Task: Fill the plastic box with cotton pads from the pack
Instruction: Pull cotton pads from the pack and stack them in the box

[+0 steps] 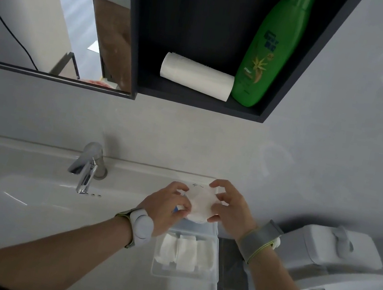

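We are reaching both forearms forward over the right end of the basin (28, 167), each wrist wearing a grey band. Our left hand (164, 206) is angling in from the left, palm down, its fingers curling around the left edge of the pack (200, 204) and pinching it between thumb and fingertips. Our right hand (230, 209) is coming in from the right, fingers bent and spread, gripping the pack's right edge, with the index fingertip lying on its far corner. Between the two hands we are holding the pack just above the counter, its round white pads showing through clear wrap; whether a pad is coming out we cannot tell. Just nearer to us, the box (187, 254) is sitting on the counter with white pads lying in a row inside it.

To the left, a chrome tap (88, 167) is standing at the back of the basin. Above it a mirror (44, 3) is hanging on the grey wall, and beside that a dark shelf (193, 99) is holding a paper roll (196, 75) lying on its side and a green bottle (270, 48) standing upright, touching the roll's end. At the far right a white toilet (344, 261) is standing below the counter
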`<state>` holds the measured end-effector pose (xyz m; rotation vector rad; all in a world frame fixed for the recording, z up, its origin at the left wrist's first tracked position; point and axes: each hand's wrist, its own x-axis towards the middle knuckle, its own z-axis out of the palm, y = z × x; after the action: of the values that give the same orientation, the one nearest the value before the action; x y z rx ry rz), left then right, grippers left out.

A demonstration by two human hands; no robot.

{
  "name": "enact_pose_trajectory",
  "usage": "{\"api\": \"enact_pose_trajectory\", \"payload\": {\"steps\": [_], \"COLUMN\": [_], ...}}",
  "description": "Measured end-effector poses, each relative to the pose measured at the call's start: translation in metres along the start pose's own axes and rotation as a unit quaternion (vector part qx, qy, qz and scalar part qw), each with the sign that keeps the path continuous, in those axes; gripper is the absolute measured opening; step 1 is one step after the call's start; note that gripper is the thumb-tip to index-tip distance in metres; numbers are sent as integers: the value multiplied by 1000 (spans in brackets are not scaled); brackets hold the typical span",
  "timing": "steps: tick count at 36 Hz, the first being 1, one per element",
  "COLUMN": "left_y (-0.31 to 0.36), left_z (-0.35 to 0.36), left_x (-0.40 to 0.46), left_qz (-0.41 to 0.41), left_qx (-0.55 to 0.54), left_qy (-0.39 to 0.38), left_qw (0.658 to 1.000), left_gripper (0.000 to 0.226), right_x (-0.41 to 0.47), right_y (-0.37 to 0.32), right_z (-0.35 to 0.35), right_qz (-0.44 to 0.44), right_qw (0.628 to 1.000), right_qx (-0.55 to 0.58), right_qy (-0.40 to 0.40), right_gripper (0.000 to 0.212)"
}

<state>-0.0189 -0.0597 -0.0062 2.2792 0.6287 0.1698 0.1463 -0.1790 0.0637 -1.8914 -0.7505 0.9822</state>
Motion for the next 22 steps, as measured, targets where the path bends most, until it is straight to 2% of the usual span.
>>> {"api": "enact_pose_trajectory", "payload": {"steps": [7, 22], "left_y": [0, -2], "left_z": [-1, 3], "left_x": [-1, -1], "left_qz": [1, 16], "left_qx": [3, 2], "left_qy": [1, 5], "left_qw": [1000, 1000], "left_gripper": [9, 8], "right_x": [-5, -21], "right_y": [4, 24], "right_z": [-7, -14], "right_qz": [-9, 13], "right_qw": [997, 966], "right_qx": [74, 255], "right_qy": [33, 48], "right_gripper": [34, 26]}}
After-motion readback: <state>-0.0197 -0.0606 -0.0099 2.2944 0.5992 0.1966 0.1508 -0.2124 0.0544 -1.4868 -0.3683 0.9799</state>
